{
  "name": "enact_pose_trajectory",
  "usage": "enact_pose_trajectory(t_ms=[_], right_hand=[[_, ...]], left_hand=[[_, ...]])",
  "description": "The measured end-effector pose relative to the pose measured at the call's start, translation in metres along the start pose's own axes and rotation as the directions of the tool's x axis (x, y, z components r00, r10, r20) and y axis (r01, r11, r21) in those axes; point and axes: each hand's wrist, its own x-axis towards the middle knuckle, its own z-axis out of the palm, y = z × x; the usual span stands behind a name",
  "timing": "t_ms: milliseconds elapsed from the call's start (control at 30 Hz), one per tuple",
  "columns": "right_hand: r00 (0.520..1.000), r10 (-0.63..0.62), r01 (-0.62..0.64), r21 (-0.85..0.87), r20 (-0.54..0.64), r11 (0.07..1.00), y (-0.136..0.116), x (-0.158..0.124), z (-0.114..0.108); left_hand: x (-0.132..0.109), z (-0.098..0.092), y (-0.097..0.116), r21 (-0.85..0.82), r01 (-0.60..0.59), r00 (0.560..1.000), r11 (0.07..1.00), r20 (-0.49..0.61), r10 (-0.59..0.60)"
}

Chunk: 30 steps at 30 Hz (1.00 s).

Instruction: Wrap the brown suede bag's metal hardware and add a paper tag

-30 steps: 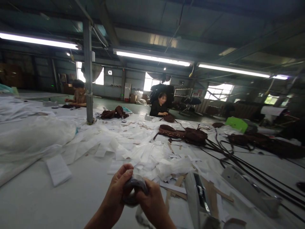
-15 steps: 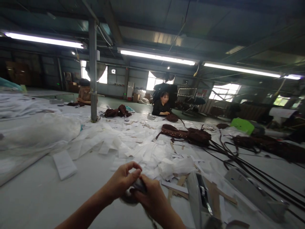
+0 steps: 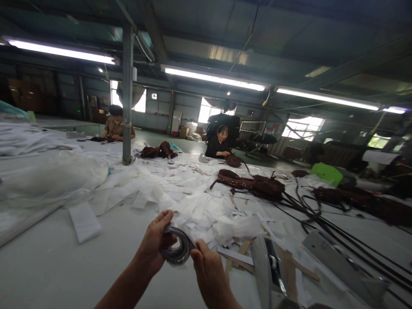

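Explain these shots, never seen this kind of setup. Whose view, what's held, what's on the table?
There's no robot here: one head-worn camera takes every picture, looking forward and down at the wearer's bare hands. The left hand grips the left side of a shiny grey ring-shaped roll; the right hand pinches at its right edge. They hold it above a broad white table. On that lie loose thin white sheets, two grey box-like devices on the right and, farther off, a dark-brown fabric bundle with long straps. Two other people sit across the table.
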Motion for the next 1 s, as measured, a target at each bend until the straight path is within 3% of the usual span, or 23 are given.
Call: enact_pose_trajectory(t_ms=[133, 233, 267, 333, 433, 500, 600, 700, 767, 833, 900, 1000], right_hand=[[0.99, 0.049, -0.026, 0.167, -0.134, 0.986, 0.006, -0.009, 0.024], [0.979, 0.098, -0.069, 0.162, -0.18, 0.984, 0.012, -0.01, 0.03], [0.979, 0.106, -0.083, 0.135, -0.176, 0.987, 0.015, -0.01, 0.029], [0.986, 0.09, -0.083, 0.054, -0.141, 0.995, 0.021, -0.01, 0.022], [0.997, 0.07, -0.071, -0.111, -0.014, 0.991, 0.025, -0.012, 0.01], [0.993, 0.079, -0.059, -0.21, 0.093, 0.976, 0.023, -0.013, 0.006], [0.98, 0.091, -0.042, -0.262, 0.177, 0.964, 0.017, -0.013, 0.007], [0.976, 0.129, -0.105, -0.138, 0.176, 0.985, 0.009, -0.011, 0.01], [0.965, 0.195, -0.196, -0.01, 0.173, 0.981, 0.005, -0.011, 0.012], [0.95, 0.252, -0.27, 0.078, 0.184, 0.96, 0.003, -0.01, 0.012], [0.941, 0.273, -0.301, 0.127, 0.202, 0.945, 0.003, -0.009, 0.011], [0.942, 0.256, -0.297, 0.187, 0.217, 0.936, 0.005, -0.007, 0.007]], left_hand=[[0.002, 0.005, -0.025, -0.201, 0.069, 0.993, 0.977, -0.084, -0.087], [0.0, 0.003, -0.044, -0.22, 0.017, 0.988, 0.975, -0.144, -0.049], [0.0, 0.0, -0.048, -0.157, -0.005, 0.991, 0.988, -0.13, -0.016], [0.001, -0.008, -0.05, 0.057, 0.01, 1.0, 0.998, 0.002, -0.01], [0.006, -0.024, -0.04, 0.38, 0.066, 0.958, 0.923, 0.235, -0.165], [0.008, -0.03, -0.03, 0.528, 0.052, 0.925, 0.848, 0.294, -0.24], [0.006, -0.031, -0.021, 0.728, -0.116, 0.914, 0.676, 0.344, -0.214], [-0.001, -0.027, -0.025, 0.782, -0.299, 0.916, 0.547, 0.396, -0.066], [-0.004, -0.024, -0.031, 0.755, -0.309, 0.917, 0.578, 0.397, -0.029], [-0.006, -0.023, -0.035, 0.719, -0.261, 0.912, 0.644, 0.402, -0.078], [-0.006, -0.023, -0.038, 0.675, -0.197, 0.904, 0.71, 0.406, -0.135], [-0.006, -0.023, -0.04, 0.574, -0.078, 0.94, 0.815, 0.316, -0.133]])
